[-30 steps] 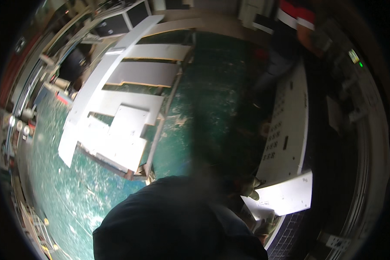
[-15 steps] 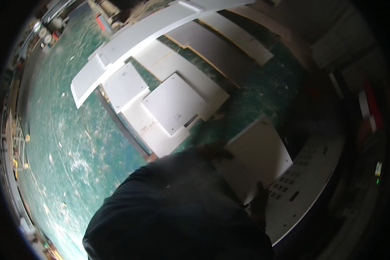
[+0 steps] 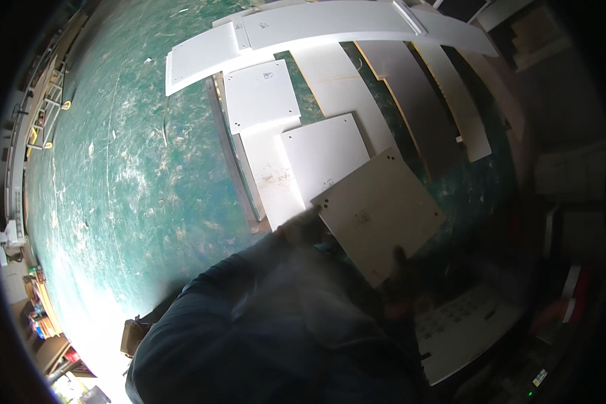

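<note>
My left hand (image 3: 306,221), in shadow, grips the left corner of a square off-white board (image 3: 380,209) with small holes near its corners. My right hand (image 3: 398,269) holds that board's lower edge, its thumb upright against it. The board is tilted in front of me and overlaps, in view, a white square panel (image 3: 320,145) lying on a rack of panels. Another white square panel (image 3: 259,91) lies beside that one. My dark sleeves and body hide part of both hands.
A long white panel (image 3: 330,27) crosses the rack's far side. A metal rail (image 3: 232,168) edges it. Green floor (image 3: 114,202) surrounds it. A perforated white board (image 3: 471,337) lies lower right, near a person's red-and-white sleeve (image 3: 571,299). A yellow-wheeled cart (image 3: 44,128) stands far left.
My view has swung right, from the perforated board toward the rack, so the rack shifts in frame. The held board has moved away from the perforated board to the rack's near end.
</note>
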A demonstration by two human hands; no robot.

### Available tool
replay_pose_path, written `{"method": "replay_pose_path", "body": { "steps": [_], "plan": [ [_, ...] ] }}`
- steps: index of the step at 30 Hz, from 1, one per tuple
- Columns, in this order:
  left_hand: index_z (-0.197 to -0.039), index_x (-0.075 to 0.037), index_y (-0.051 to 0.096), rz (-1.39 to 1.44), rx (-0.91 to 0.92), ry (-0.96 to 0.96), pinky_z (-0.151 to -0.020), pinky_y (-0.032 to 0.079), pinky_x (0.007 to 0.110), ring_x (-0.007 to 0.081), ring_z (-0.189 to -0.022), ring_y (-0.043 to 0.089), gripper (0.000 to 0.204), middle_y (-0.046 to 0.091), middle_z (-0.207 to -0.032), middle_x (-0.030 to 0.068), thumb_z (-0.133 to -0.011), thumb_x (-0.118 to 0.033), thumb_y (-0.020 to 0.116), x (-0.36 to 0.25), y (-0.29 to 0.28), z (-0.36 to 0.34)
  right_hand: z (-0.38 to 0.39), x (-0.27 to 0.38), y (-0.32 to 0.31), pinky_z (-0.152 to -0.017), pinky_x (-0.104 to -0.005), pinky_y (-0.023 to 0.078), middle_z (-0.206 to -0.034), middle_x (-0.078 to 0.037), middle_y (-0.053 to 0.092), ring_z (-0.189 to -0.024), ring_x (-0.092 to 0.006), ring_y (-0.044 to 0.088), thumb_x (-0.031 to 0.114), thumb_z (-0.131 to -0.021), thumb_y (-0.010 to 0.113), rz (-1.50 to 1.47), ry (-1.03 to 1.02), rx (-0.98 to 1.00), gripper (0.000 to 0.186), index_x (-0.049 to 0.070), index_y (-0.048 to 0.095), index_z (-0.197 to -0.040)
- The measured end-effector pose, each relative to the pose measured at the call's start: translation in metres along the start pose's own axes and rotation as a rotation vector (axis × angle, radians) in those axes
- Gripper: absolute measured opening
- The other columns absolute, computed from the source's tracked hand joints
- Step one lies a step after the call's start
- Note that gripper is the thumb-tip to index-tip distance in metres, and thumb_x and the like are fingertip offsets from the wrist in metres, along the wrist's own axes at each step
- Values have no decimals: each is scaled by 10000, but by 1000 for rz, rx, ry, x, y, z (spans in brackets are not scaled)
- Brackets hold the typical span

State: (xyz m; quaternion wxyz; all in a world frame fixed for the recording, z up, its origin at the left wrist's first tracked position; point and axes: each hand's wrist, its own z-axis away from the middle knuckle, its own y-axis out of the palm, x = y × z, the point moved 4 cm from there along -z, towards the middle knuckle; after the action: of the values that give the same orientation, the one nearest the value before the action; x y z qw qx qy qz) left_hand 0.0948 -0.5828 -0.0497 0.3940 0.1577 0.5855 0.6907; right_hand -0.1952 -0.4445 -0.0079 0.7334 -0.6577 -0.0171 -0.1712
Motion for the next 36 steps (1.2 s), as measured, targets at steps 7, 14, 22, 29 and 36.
{"method": "replay_pose_path", "body": {
  "steps": [7, 14, 22, 29, 36],
  "plan": [
    [-1401, 32, 603, -243, -561, -26, -1023, 576, 440, 317, -1232, 664, 448, 680, -1351, 176, -1054, -243, 668, 11, -1, 8, -75, 118, 16, -886, -343, 573, -1049, -81, 674, -958, -219, 657, 307, -1026, 746, -1591, 201, 345, 359, 29, 647, -1230],
    [-1364, -20, 663, -553, -138, 457, -978, 600, 385, 209, -1162, 694, 329, 720, -1314, 98, -1038, -33, 622, -173, -109, 28, -60, 75, 120, -963, -359, 573, -1229, -91, 688, -1104, -225, 681, 284, -1038, 715, -1055, -39, 755, 371, 36, 657, -1308],
    [-1373, -54, 666, -1042, -485, 543, -1048, 554, 364, 209, -1236, 659, 307, 709, -1337, 97, -1116, -169, 543, -368, -282, 0, -3, 58, 127, -990, -366, 566, -1406, -83, 650, -1181, -221, 683, 290, -1072, 641, -1373, 508, 1109, 409, 63, 630, -1412],
    [-1399, 22, 646, -881, -761, 347, -1053, 531, 396, 274, -1220, 658, 508, 697, -1327, 163, -1012, -300, 715, -425, -298, -37, -69, 98, 141, -966, -384, 563, -1599, -79, 515, -1202, -254, 686, 356, -1126, 496, -1579, 645, 1035, 492, 93, 534, -1540],
    [-1431, -26, 616, -1884, -1398, 196, -1057, 534, 478, 419, -1293, 650, 755, 677, -1397, 248, -889, -509, 823, -437, -230, -35, -215, 40, 169, -1072, -444, 505, -1464, -192, 606, -1303, -363, 613, 350, -936, 759, -553, 244, 82, 641, 36, 567, -1461]
  ]
}}
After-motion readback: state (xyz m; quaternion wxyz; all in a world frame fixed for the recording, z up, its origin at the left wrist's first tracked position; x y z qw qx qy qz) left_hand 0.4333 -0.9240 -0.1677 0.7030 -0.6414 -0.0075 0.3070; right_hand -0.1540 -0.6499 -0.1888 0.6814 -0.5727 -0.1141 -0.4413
